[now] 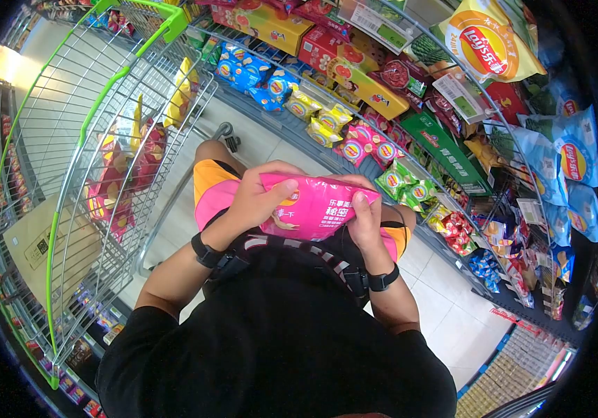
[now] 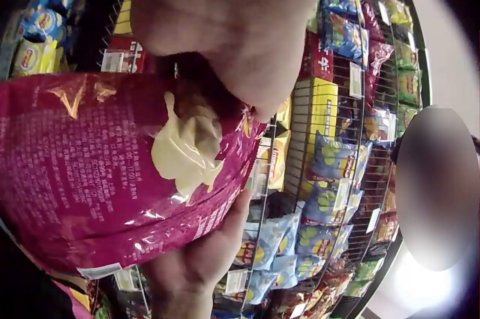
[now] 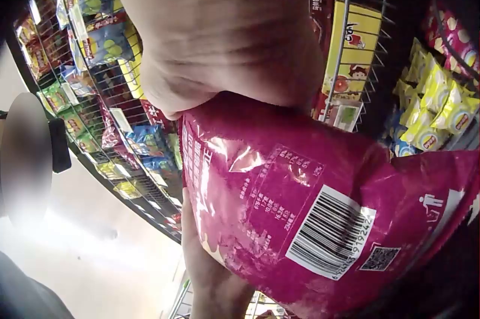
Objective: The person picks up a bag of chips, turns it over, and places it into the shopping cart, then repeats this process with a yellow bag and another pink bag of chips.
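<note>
A pink bag (image 1: 309, 209) with white lettering lies across the person's lap in the head view, held at both ends. The left hand (image 1: 261, 198) grips its left end, thumb on the front; the right hand (image 1: 365, 219) grips the right end, thumb also on top. From the left wrist view, the magenta back of the bag (image 2: 90, 176) shows small print, with the left hand (image 2: 232, 26) close above. A barcode shows on the bag (image 3: 262, 206) in the right wrist view, below the right hand (image 3: 225, 34). The fingers behind the bag are partly hidden.
A green-edged wire cart (image 1: 83, 132) stands at the left, holding red and yellow bags (image 1: 114, 167) and a brown paper bag (image 1: 51, 258). Shelves with snack bags (image 1: 362, 143) and boxes (image 1: 267, 28) run along the front and right. A cart wheel (image 1: 226, 132) is near the knee.
</note>
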Tool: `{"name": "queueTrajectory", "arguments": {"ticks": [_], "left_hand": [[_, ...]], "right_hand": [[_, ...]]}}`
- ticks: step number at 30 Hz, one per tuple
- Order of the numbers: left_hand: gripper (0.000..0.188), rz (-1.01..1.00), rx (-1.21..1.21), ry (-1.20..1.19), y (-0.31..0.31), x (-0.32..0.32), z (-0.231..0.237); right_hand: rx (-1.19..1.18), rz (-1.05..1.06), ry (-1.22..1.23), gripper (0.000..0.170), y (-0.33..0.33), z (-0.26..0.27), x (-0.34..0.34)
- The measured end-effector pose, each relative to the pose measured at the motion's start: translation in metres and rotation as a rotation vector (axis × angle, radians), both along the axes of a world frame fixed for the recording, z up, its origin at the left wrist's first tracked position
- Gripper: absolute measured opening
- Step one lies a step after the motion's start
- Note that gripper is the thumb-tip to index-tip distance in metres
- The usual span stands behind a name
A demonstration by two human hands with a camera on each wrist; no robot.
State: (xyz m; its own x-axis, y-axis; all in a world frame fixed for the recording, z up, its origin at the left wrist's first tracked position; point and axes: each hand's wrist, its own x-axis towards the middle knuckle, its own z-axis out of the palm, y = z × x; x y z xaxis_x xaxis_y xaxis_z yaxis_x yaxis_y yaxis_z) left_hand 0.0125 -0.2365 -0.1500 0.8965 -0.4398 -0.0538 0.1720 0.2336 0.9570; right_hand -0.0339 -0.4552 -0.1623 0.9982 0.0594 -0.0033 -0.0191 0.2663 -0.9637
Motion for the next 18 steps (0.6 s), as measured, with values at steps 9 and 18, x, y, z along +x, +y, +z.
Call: {"name": "queueTrajectory", "arguments": {"ticks": [9,18], "left_hand": [[0.023,0.157,0.063,0.057,0.002,0.001,0.001],[0.042,0.358,-0.229,0.279,-0.001,0.021,-0.002]], "right_hand": [[0.057,0.115,0.006,0.079,-0.003,-0.007,0.000],[-0.016,0.250,0.251,0.059,0.008,-0.004,-0.004]]}}
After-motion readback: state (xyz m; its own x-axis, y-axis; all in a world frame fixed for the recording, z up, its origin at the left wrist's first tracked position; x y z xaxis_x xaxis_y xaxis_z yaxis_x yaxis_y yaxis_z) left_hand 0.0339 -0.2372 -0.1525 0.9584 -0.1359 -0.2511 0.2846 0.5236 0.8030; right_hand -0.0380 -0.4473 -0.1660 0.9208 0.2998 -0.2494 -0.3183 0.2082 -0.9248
